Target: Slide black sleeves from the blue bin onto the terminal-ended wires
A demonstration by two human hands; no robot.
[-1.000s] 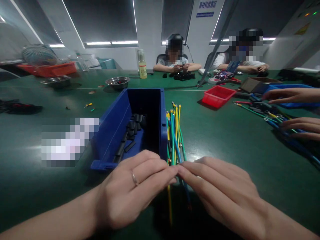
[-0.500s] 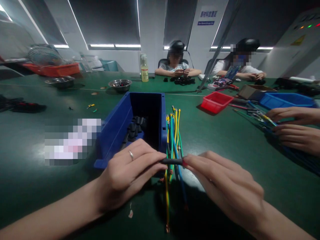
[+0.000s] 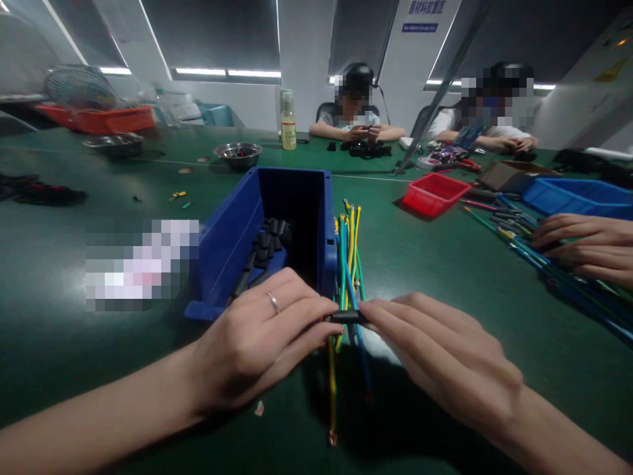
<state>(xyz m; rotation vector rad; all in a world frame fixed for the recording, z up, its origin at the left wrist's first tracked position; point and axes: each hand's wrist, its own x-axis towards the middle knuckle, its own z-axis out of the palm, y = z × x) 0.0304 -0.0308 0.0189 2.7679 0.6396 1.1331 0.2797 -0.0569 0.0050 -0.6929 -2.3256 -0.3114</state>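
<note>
Black tube point(image 3: 347, 316) is held level above the desk point(image 3: 445, 264), just past the open near end of a dark blue bin point(image 3: 208, 267) and over the near part of a wire bundle. Left hand point(image 3: 277, 340), ring on one finger, is clamped on the tube's left end; right hand point(image 3: 440, 349) is clamped on its right end, fingertips closed, a short middle length exposed between them. The wires point(image 3: 352, 264), yellow, green and blue, lie lengthwise along the bin's right side; some bare copper ends point toward the wearer. Bin contains short black pieces point(image 3: 270, 241). Small pale scrap point(image 3: 259, 408) lies below the left hand. Right of the bundle, well apart: red tray point(image 3: 435, 200). Far right, a co-worker's hands point(image 3: 593, 241) rest at a second heap of wires point(image 3: 544, 264), in front of a light blue tray point(image 3: 576, 198). Beyond the bin stand a metal bowl point(image 3: 238, 160) and a bottle point(image 3: 288, 128) of yellowish contents. Two people sit across the desk, hands at dark items.
</note>
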